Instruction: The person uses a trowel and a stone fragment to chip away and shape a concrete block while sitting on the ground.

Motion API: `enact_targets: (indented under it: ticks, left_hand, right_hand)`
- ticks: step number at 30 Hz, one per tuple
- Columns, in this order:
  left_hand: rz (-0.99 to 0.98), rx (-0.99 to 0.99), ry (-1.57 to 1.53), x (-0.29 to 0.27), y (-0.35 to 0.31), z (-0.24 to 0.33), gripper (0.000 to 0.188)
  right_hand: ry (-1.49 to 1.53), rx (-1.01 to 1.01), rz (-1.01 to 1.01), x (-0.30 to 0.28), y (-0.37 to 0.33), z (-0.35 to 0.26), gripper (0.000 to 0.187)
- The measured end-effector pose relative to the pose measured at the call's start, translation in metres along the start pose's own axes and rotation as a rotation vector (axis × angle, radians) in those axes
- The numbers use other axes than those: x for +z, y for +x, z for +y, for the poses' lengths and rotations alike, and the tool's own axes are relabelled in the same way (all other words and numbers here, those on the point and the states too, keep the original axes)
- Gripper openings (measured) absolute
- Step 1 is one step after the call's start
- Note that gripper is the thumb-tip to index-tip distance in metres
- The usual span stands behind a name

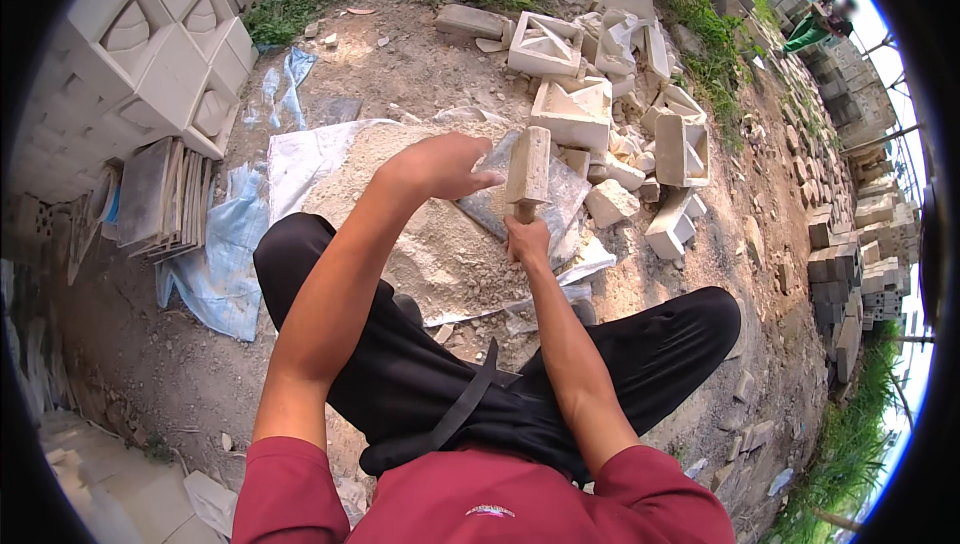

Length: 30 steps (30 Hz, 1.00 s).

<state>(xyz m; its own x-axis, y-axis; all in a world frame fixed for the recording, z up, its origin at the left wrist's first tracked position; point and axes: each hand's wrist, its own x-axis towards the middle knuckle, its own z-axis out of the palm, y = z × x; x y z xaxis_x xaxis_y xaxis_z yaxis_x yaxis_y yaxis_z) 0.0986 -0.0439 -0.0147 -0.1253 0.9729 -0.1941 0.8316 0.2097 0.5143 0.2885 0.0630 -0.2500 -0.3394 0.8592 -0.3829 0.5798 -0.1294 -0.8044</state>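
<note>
My right hand (528, 241) is wrapped round the short handle of a mallet (528, 166), whose pale, block-shaped head stands up above the fist. The mallet head is in front of a flat grey slab (568, 192). To its left my left hand (446, 164) reaches over the slab's near-left side with fingers stretched out and nothing seen in them. Whether its fingertips touch anything, I cannot tell. Beneath both hands lies a heap of crushed, pale rubble and powder (420, 249), spread over a white sheet (300, 166).
Broken cream-coloured blocks (572, 112) are piled beyond the slab to the right. Stacked patterned blocks (150, 34) rise at the far left, with leaning boards (165, 199) and a blue sheet (228, 279) below. A person in green (808, 34) is at the far right.
</note>
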Motion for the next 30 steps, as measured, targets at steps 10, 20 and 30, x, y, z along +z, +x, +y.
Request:
enact_targets:
  ticks: [10, 20, 30]
  left_hand:
    - [-0.019, -0.013, 0.057, 0.005, 0.011, -0.001, 0.048]
    - [-0.088, -0.028, 0.050, 0.008, 0.015, -0.001, 0.049]
    - [-0.072, -0.029, 0.040, 0.011, 0.011, -0.002, 0.052]
  right_hand:
    - [-0.104, -0.093, 0.014, 0.005, 0.003, 0.003, 0.037]
    - [-0.250, 0.002, -0.003, 0.008, 0.008, 0.011, 0.034]
    - [-0.140, 0.048, -0.030, 0.005, -0.003, 0.019, 0.040]
